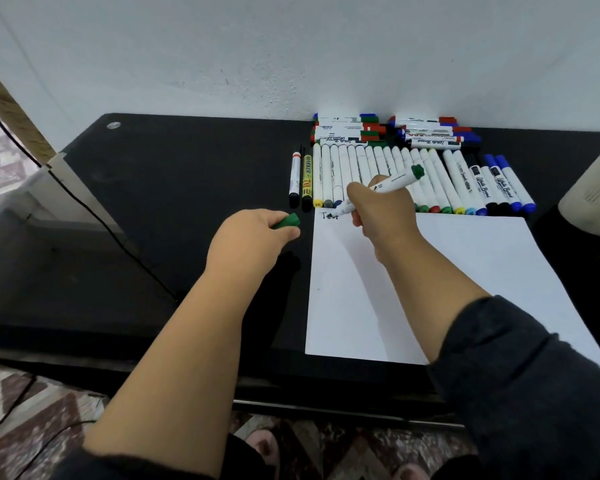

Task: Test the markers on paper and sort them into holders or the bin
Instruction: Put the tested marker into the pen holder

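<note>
**Testing a green marker at the paper's top corner**

Head view: the right hand grips a light, rigid, smooth green marker mid-barrel, tip on the paper. The left hand pinches its cap beside the sheet.

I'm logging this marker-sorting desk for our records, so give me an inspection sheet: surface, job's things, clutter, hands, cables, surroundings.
Surface: black desk top, set against a white wall.
Job's things: white paper sheet with dark writing at its far left corner; row of white-barrelled markers beyond it; stacked markers at the wall; green-ended white marker; green cap. No holders or bin identifiable.
Clutter: nothing seen.
Hands: right hand grips the green-ended marker, tip at the paper; left hand pinches the cap.
Cables: thin black cable crossing the desk's left side.
Surroundings: patterned floor; pale object at right edge, unidentifiable.
</note>
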Motion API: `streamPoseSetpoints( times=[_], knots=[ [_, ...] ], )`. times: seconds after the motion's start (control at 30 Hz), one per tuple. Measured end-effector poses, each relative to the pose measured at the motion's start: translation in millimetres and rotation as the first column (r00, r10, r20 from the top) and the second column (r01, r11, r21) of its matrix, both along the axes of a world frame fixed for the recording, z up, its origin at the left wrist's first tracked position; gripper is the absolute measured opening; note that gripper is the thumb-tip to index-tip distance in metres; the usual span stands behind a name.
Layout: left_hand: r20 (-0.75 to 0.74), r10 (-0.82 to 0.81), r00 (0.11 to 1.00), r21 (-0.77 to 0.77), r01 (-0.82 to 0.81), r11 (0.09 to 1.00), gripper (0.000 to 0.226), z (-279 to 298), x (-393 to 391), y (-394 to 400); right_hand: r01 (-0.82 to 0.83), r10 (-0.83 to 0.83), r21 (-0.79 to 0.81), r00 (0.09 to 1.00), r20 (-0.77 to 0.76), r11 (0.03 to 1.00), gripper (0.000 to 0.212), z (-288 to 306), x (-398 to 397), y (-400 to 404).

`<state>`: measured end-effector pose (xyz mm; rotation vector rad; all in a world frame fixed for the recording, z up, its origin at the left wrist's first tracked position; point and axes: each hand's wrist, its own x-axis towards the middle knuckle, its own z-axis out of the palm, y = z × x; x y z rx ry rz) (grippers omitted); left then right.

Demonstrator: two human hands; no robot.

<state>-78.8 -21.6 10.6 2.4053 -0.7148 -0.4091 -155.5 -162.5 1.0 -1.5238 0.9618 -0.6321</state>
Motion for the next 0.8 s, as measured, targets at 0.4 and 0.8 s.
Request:
streamPoseSetpoints(
  times=[0.4,0.8],
  knots=[
    [0.0,-0.009,1.0,-0.057,0.009,0.998,0.039,-14.4,8.2,2.7,0.042,-0.054,-0.231,0.998,-0.045,0.972,0.03,-27.1,9.0,-0.1],
    [0.015,-0.036,0.999,-0.035,0.037,0.999,0.041,-17.2,4.6,-2.5,-0.066,0.031,-0.28,0.992,-0.125,0.958,0.024,-29.8,12.2,2.8]
  ],
)
